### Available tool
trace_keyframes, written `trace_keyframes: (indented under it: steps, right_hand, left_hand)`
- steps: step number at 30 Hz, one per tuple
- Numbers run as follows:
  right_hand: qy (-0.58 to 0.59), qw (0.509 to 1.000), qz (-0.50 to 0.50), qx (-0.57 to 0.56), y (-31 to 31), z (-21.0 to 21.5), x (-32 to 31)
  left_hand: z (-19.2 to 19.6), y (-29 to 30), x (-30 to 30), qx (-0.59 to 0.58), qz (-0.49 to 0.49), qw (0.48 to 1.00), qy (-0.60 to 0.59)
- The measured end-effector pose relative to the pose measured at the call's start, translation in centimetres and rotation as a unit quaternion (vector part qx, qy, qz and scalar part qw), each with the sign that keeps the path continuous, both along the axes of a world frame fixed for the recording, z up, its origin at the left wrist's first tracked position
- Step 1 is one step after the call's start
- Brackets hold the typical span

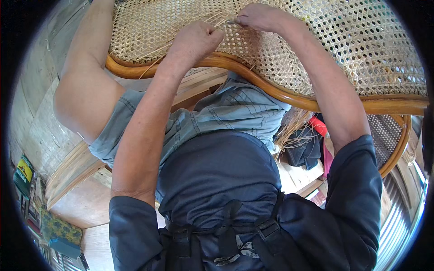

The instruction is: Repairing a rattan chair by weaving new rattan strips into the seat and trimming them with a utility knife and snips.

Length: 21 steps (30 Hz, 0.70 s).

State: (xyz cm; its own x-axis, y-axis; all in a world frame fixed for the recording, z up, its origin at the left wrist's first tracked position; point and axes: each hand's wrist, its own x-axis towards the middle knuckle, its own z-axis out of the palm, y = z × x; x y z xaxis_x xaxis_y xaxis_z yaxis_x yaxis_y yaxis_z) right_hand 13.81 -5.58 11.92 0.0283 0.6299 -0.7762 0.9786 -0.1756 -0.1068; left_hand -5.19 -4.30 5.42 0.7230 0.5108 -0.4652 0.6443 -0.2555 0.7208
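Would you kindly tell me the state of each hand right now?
Left hand: closed, at the woven pale-cane panel; whether it grips anything cannot be told.
Right hand: closed, pinching a small, thin, dark grey object.

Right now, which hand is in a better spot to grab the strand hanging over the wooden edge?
Probably the left hand: it is closer to the strand on the wooden edge, though it is curled shut. The right hand is farther across the woven cane, pinching something small.
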Motion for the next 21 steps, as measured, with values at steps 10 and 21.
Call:
trace_keyframes:
  steps: [10,21]
  right_hand:
    - [0.015,0.999,0.029,-0.038,0.8,0.5,-1.0]
    - [-0.039,0.998,0.042,-0.009,0.3,-1.7,-1.9]
  left_hand:
    - [-2.0,-0.4,-0.4,-0.015,0.065,0.984,-0.166]
    - [-3.5,-1.2,0.2,0.076,-0.012,0.989,-0.127]
